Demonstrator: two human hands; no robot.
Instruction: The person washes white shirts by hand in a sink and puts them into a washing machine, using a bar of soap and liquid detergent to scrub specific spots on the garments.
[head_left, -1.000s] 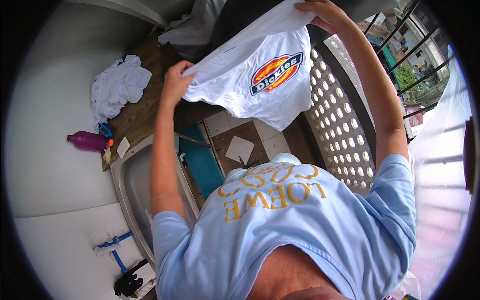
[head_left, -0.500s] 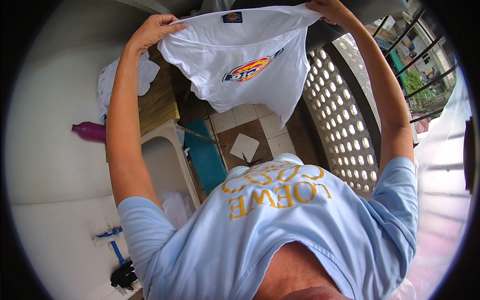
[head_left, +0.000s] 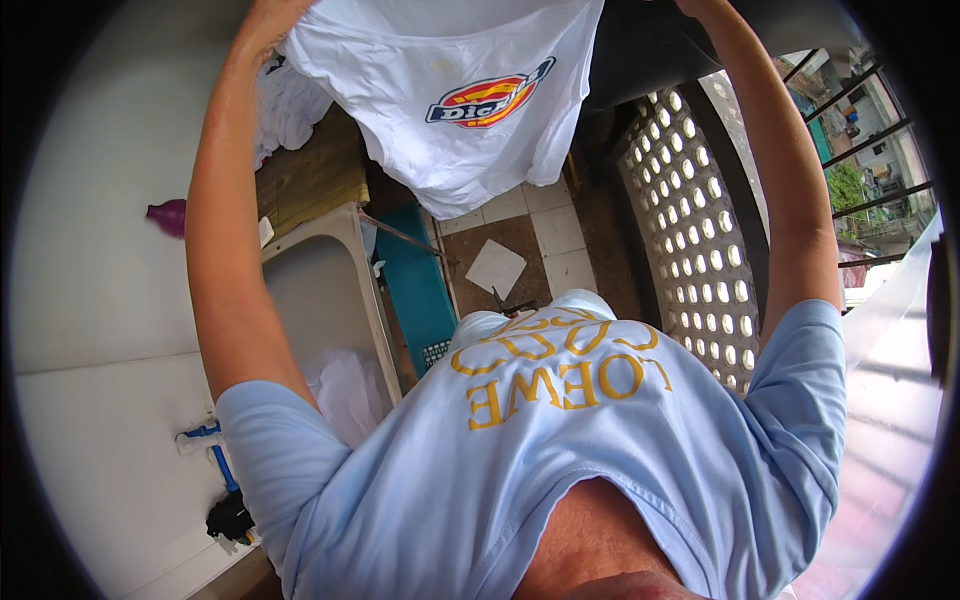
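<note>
White cotton T-shirt with red-yellow chest emblem (head_left: 450, 110) hangs spread, long axis vertical, hem down. Left hand (head_left: 268, 22) grips upper edge; right hand cut off by frame, grip indeterminate.

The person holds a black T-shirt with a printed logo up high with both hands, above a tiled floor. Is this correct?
Not quite: the head view shows the T-shirt is white, not black. The rest stands: the left hand and the right hand hold it up high, above the tiled floor.
</note>
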